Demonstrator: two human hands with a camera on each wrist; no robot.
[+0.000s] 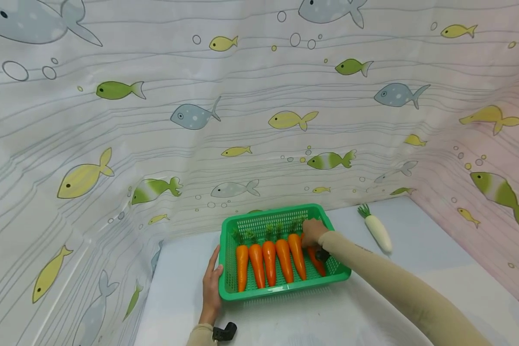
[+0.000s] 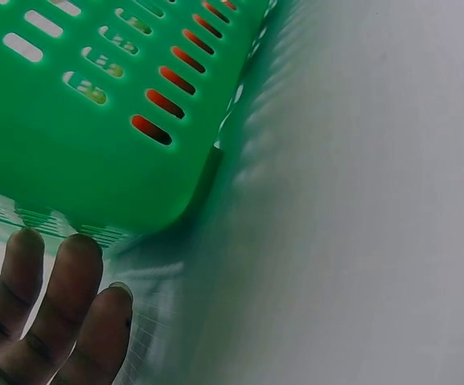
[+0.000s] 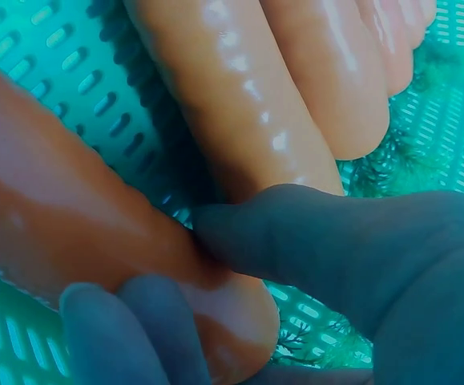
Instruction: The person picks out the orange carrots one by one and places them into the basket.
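Note:
A green plastic basket (image 1: 285, 289) holds several orange carrots with leafy tops, laid side by side in a row. Inside its right end, my right hand (image 1: 313, 232) pinches the rightmost carrot (image 3: 119, 233) near its leafy end, thumb on one side and fingers on the other. A neighbouring carrot (image 3: 240, 104) lies just beyond the thumb in the right wrist view. My left hand (image 1: 212, 288) is at the basket's left side, its fingers extended along the outer wall. In the left wrist view, the fingertips (image 2: 79, 249) reach the slotted wall near a lower corner.
To the right of the basket, a white radish (image 1: 378, 233) with green stalks lies on the white table (image 1: 419, 254). A fish-patterned curtain (image 1: 259, 158) rises behind the table and along both sides.

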